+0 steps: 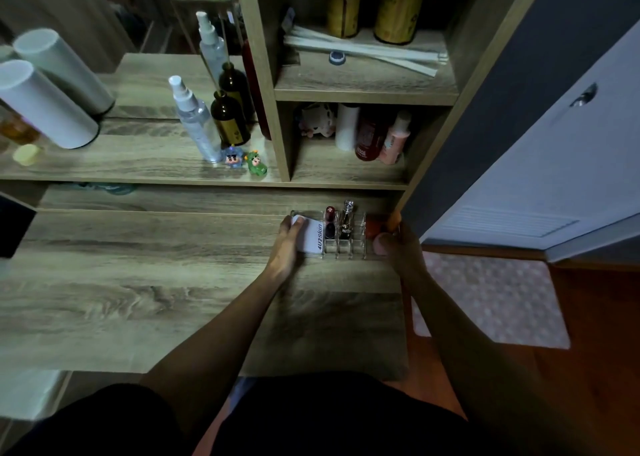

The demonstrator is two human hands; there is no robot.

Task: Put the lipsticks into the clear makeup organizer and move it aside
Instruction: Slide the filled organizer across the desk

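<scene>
Dim wooden surface: your left hand and right hand clasp the clear organizer by its ends, keeping lipsticks upright for sliding.

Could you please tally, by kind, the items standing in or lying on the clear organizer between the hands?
Dark red lipstick, in the clear organizer: 1
Black-and-silver lipstick: 1
White 4U2Skin box lying across the left end: 1
Total: 3
</scene>
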